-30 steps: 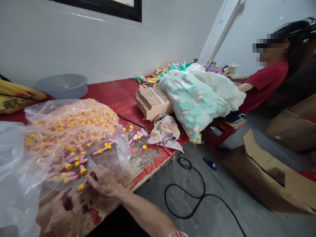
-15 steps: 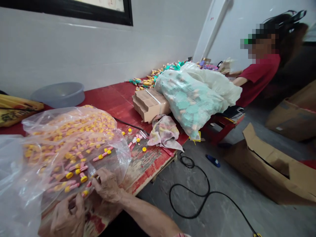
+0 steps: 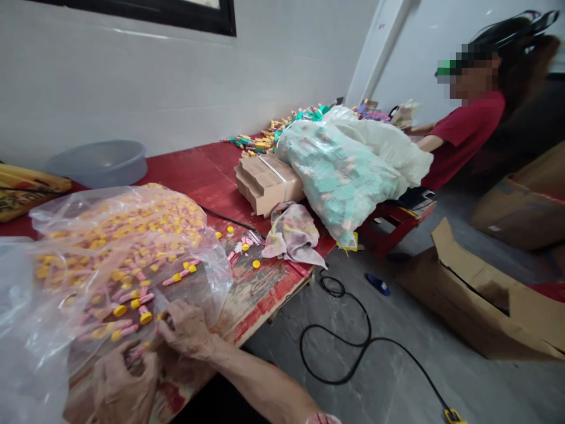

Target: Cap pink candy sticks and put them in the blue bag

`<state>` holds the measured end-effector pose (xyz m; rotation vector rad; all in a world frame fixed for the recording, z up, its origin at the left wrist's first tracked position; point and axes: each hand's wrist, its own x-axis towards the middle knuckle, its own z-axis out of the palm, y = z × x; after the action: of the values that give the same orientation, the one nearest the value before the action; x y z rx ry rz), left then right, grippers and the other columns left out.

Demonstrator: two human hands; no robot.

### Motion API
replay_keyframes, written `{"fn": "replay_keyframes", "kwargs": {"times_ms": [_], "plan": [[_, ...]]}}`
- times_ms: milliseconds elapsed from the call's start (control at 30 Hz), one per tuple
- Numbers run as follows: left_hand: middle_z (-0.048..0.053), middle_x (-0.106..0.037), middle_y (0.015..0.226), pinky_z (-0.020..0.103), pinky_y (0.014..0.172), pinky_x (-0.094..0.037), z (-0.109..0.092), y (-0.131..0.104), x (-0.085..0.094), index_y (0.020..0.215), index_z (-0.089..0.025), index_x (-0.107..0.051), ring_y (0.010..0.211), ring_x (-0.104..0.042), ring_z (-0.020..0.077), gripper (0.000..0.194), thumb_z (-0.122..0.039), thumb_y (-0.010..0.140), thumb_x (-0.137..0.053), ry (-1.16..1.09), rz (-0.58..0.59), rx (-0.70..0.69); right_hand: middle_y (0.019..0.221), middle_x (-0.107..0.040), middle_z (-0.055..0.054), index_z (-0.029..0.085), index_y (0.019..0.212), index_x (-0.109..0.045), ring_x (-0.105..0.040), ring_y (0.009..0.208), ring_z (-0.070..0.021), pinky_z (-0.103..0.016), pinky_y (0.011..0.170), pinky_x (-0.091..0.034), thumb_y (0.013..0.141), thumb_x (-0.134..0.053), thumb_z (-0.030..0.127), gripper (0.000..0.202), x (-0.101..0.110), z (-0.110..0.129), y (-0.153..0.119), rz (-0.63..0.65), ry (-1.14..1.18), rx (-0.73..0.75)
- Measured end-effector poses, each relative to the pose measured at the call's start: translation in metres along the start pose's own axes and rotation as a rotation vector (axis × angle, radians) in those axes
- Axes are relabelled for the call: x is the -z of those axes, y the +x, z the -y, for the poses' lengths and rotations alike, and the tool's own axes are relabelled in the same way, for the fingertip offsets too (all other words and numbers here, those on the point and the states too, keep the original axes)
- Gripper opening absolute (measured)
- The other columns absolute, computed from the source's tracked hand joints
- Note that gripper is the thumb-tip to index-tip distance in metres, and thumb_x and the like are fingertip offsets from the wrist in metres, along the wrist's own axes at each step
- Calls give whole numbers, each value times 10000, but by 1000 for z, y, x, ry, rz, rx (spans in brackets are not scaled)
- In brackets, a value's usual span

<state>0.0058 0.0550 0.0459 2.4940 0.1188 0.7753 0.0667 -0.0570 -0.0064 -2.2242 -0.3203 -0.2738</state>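
Observation:
My left hand point(image 3: 126, 383) is at the table's front edge, its fingers curled round a small pink piece point(image 3: 136, 354) with a bit of yellow at its end. Just right of it, my right hand point(image 3: 188, 333) has thumb and fingers drawn together. A speck of yellow shows by those fingertips; what they hold is hidden. Beyond both hands lies a clear plastic bag point(image 3: 216, 268), spread open, with many small pink pieces with yellow caps point(image 3: 145, 315) in and under it. A few loose yellow caps point(image 3: 256, 264) lie on the worn red table point(image 3: 265, 291).
A stained cloth point(image 3: 293, 232), a stack of cardboard point(image 3: 267, 185) and a big bag of teal pieces point(image 3: 339, 176) stand to the right. A grey basin point(image 3: 101, 165) is at the back. Black cable point(image 3: 368, 338) and an open carton point(image 3: 481, 294) are on the floor. A person in red point(image 3: 468, 129) sits beyond.
The pink piece now shows between my left thumb and fingers. My right hand has shifted slightly left. The view has tilted a little.

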Motion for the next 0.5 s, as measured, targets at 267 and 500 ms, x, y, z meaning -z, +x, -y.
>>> {"fn": "replay_keyframes", "kwargs": {"times_ms": [267, 500], "plan": [[35, -640, 788, 455, 713, -513, -13, 1, 5, 891, -315, -549, 751, -650, 318, 401, -683, 743, -496, -42, 97, 315, 1073, -801, -4, 260, 1115, -682, -777, 937, -205, -299, 780, -631, 1098, -611, 383, 143, -4, -1, -3, -85, 23, -56], [59, -659, 796, 446, 734, -562, 7, -5, -16, 1052, -247, -629, 727, -665, 305, 524, -679, 767, -546, -56, 140, 189, 1034, -796, -29, 238, 1077, -657, -745, 860, -200, -286, 700, -573, 1087, -648, 397, 159, -11, -8, 0, 23, -124, 62]]}}
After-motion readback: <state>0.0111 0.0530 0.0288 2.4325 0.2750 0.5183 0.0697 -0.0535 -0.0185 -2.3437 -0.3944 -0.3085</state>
